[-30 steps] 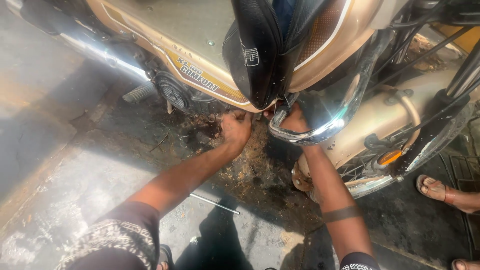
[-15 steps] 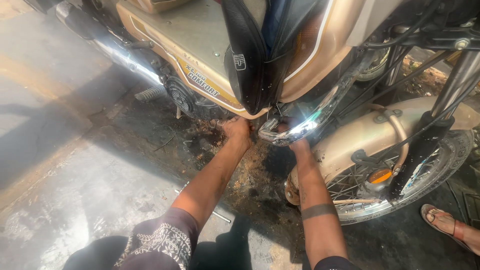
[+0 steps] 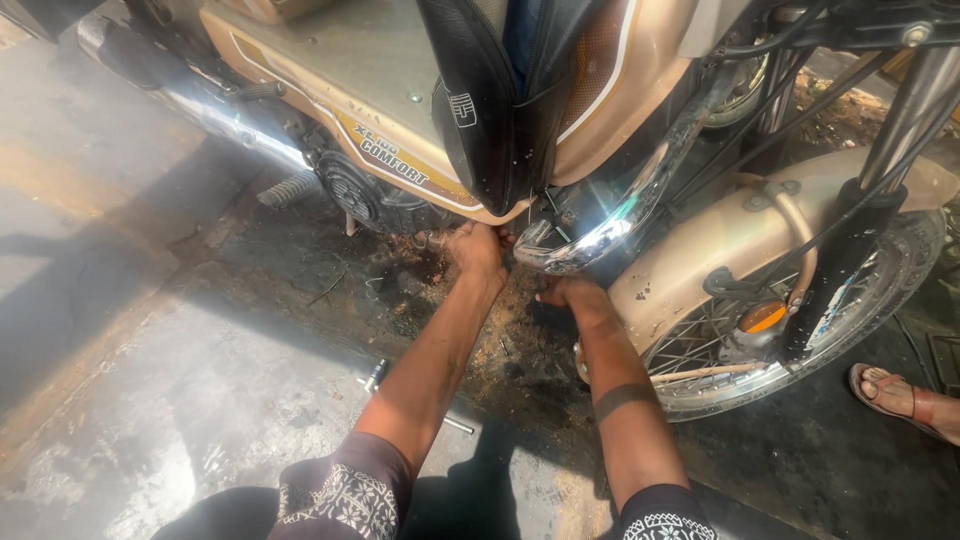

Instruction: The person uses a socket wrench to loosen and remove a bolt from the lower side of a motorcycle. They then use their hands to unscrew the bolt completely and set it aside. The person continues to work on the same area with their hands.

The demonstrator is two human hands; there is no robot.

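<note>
Risk: the person's two bare hands work low under a gold moped [image 3: 330, 80], in the dark gap between the engine [image 3: 370, 195] and the chrome leg guard [image 3: 610, 232]. Judging from the cramped space, knuckles could scrape on metal edges if a hand slipped off whatever it grips.
Cause of slip: the floor [image 3: 150, 400] below is stained dark and strewn with brownish grit, which looks oily; greasy fingers would lose their hold easily.
Second risk: a slim metal tool [image 3: 378, 376] lies on the floor just beside the left forearm, where an elbow could knock it away.
Bystander: another person's sandalled foot [image 3: 900, 395] stands at the right edge of the floor, near the front wheel [image 3: 740, 350], well apart from the hands.
Left hand [image 3: 476, 250]: fingers curled narrow, closed against a part at the lower edge of the bodywork; what it holds cannot be told.
Right hand [image 3: 570, 293]: fingers bent under the lower end of the chrome leg guard, touching it; whether they hold anything is hidden.
Work spot: under the moped's footboard, just behind the front mudguard [image 3: 700, 250].
</note>
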